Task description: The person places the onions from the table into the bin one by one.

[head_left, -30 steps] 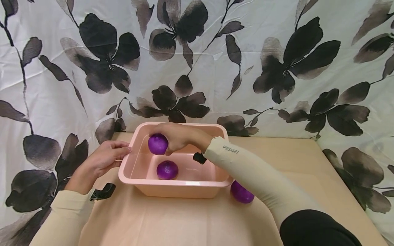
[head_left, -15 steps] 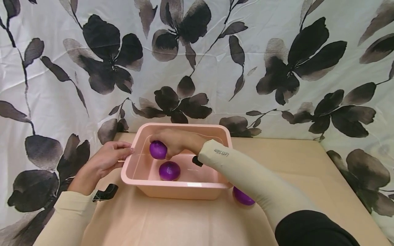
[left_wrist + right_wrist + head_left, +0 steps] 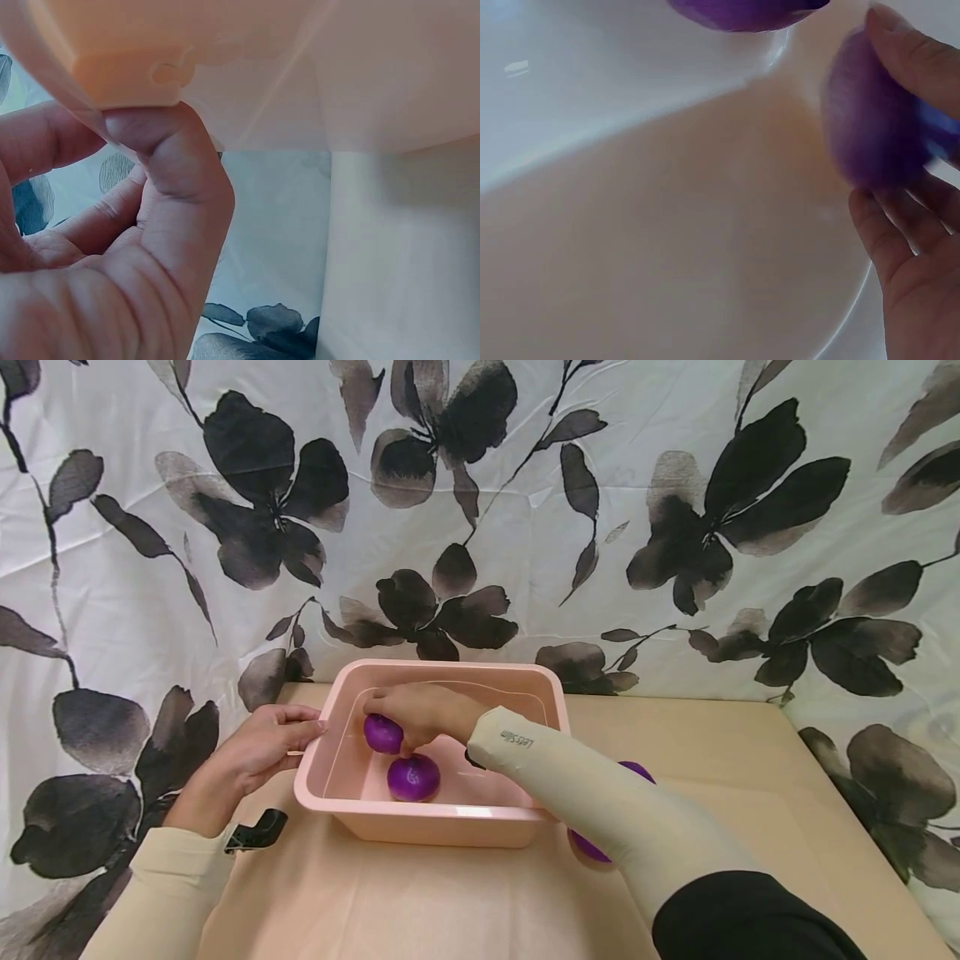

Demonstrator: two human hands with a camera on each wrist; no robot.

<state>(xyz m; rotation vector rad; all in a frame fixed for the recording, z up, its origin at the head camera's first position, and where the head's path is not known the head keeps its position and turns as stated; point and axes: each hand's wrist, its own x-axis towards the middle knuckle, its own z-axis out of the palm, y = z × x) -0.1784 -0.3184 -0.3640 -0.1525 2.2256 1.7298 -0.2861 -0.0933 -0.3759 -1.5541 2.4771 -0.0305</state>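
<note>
A pink plastic basin (image 3: 480,812) stands on the table. My left hand (image 3: 258,752) pinches its left rim between thumb and fingers, as the left wrist view also shows on the basin wall (image 3: 255,67). Inside the basin, my right hand (image 3: 427,714) grips a round purple onion (image 3: 383,734) near the left end. In the right wrist view, thumb and fingertips lie on opposite sides of this blurred onion (image 3: 874,112). Just in front of it a second purple onion (image 3: 413,778) rests on the basin floor.
Right of the basin, one purple onion (image 3: 588,847) lies on the tan tabletop (image 3: 420,902), partly covered by my right sleeve (image 3: 592,777). Another purple onion (image 3: 637,769) peeks out behind that sleeve. A floral curtain (image 3: 480,527) hangs behind the table.
My right hand has lowered deeper into the basin with the onion. The right forearm has shifted left and down, exposing a sliver of another onion behind the sleeve. The left hand keeps its hold.
</note>
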